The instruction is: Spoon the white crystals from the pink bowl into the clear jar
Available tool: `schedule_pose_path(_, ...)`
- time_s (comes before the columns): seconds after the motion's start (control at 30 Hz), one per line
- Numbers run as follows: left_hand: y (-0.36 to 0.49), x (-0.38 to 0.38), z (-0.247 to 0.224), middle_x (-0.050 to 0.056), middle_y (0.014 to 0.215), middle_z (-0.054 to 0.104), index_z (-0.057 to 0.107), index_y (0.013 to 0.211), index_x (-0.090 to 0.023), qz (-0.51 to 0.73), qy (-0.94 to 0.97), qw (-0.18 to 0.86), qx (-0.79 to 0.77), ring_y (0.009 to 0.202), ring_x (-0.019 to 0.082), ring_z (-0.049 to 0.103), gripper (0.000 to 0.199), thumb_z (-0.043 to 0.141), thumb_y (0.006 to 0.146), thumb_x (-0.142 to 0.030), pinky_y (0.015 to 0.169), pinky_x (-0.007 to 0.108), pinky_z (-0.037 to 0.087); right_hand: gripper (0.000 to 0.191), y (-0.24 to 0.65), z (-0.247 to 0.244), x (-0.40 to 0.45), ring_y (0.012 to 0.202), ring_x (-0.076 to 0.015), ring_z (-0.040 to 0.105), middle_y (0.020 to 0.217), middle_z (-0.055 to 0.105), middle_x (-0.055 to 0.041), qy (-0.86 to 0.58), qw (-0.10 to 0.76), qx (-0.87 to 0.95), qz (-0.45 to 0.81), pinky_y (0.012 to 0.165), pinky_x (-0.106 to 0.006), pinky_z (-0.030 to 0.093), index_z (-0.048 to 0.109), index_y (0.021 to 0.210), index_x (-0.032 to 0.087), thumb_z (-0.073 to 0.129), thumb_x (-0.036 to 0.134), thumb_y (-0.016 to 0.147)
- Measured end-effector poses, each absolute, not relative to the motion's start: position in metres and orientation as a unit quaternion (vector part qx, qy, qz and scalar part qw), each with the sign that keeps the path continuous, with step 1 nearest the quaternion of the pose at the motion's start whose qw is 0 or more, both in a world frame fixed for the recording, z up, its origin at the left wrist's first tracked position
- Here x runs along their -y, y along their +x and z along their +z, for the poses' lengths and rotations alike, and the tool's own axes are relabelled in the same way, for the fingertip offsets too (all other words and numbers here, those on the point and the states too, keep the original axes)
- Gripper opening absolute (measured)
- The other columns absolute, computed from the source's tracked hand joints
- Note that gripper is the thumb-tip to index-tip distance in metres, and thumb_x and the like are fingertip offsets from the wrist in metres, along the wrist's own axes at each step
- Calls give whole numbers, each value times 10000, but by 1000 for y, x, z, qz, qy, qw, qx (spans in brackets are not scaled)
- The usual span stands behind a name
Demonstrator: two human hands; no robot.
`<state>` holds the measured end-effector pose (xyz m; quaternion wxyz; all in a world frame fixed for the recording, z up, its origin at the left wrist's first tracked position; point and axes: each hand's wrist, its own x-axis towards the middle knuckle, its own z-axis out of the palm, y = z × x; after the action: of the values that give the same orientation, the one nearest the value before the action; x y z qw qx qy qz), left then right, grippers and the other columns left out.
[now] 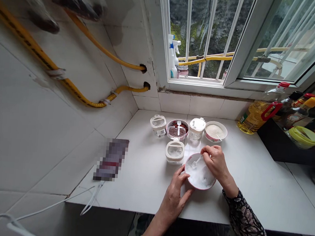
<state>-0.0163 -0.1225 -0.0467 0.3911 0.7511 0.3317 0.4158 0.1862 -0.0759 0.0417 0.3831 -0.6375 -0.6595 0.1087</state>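
Observation:
A round bowl with a pink rim (201, 189) stands on the white counter, holding white grains (199, 176) like salt or sugar. My left hand (174, 194) steadies its left side, fingers and thumb curved against the wall. Between the fingertips of my right hand (217, 164) is a small white spoon (195, 164), its scoop down in the grains. Just behind the bowl sits a clear jar with a cream lid (175, 145), some white contents showing through.
Behind stand two more lidded jars (158, 121) (197, 124), a bowl of dried red spice (185, 126) with a clear lid and spoon on it, and a bowl of pale grains (215, 131). An oil bottle (251, 116) and a black condiment box (272, 141) are at right. A pixelated object (112, 160) leans left, near a white cable (93, 198).

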Motion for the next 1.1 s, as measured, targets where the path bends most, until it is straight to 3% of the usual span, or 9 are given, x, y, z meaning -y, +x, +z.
schedule_pose_path(0.17,-16,122,-47,156,1546,392,454,1302,-270,418,755,383,-330,1420,298,493,415,558,930,-118,1100,479,518,234,183,40,76,717,-191,605,689,721,-10,-629,381,664,133,892,-371,390,640,659,228,447,181,783)
schedule_pose_path(0.3,-16,122,-48,152,1549,382,449,1300,-271,417,753,391,-327,1428,294,483,421,555,927,-107,1112,475,508,231,182,43,76,670,-193,599,565,649,1,-629,395,649,165,871,-376,402,636,633,226,439,208,752)
schedule_pose_path(0.53,-16,122,-46,157,1547,367,433,1304,-274,412,755,392,-327,1423,296,487,419,551,934,-117,1106,486,510,186,191,51,76,515,-155,526,492,578,14,-623,481,528,320,580,-283,405,643,620,207,489,294,678)
schedule_pose_path(0.77,-15,121,-45,142,1537,388,441,1290,-281,419,758,380,-326,1430,286,475,438,555,911,-94,1099,468,519,136,197,53,72,512,-146,530,475,580,15,-594,551,434,394,580,-284,455,661,611,197,559,285,632)
schedule_pose_path(0.97,-16,121,-46,139,1534,387,438,1292,-294,414,757,385,-329,1438,302,462,450,553,909,-87,1125,529,483,157,175,54,70,645,-188,666,688,706,-30,-547,593,488,333,670,-329,532,686,814,193,588,315,806)
schedule_pose_path(1.1,-16,121,-46,143,1550,372,447,1299,-287,414,752,395,-328,1444,305,454,447,559,911,-94,1117,516,495,176,156,51,71,794,-213,700,869,768,-65,-510,538,652,160,806,-393,515,696,953,212,522,238,940)
